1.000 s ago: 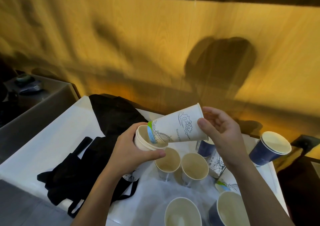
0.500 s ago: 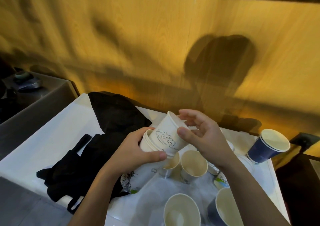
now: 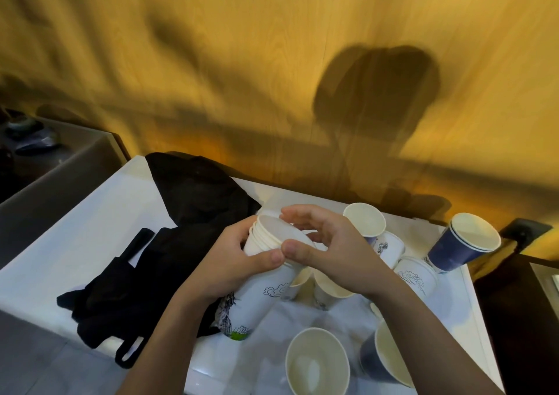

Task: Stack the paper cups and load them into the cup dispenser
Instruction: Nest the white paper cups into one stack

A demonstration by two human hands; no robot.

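Landmark: stack of white paper cups [image 3: 266, 276], held tilted above the white table [image 3: 75, 243], rims up and away

Left of the stack a black bag [image 3: 169, 243] is seen lying on the table, partly under the stack's base

The stack is gripped by the left hand [image 3: 230, 261]: fingers curled round the upper wall just below the rims, thumb across the front

The top cup [image 3: 279, 233] is seen seated in the stack, several rims layered under it

The right hand [image 3: 329, 252] is cupped over the rim from the right; its thumb [image 3: 295, 251] is pressed on the near edge, touching the left thumb, and its fingers [image 3: 298, 214] are curled over the far edge, so the rim is pinched between them

Judged step: the top cup is being pressed home. To be done well, the push should be kept along the stack axis, with even pressure round the rim so it isn't ovalised or jammed crooked; the left grip should be kept light enough not to crush the wall

Right of the stack loose white cups [image 3: 364, 220] and a navy cup [image 3: 462, 243] are seen, further cups below. No dispenser is in view, so loading is judged not yet begun
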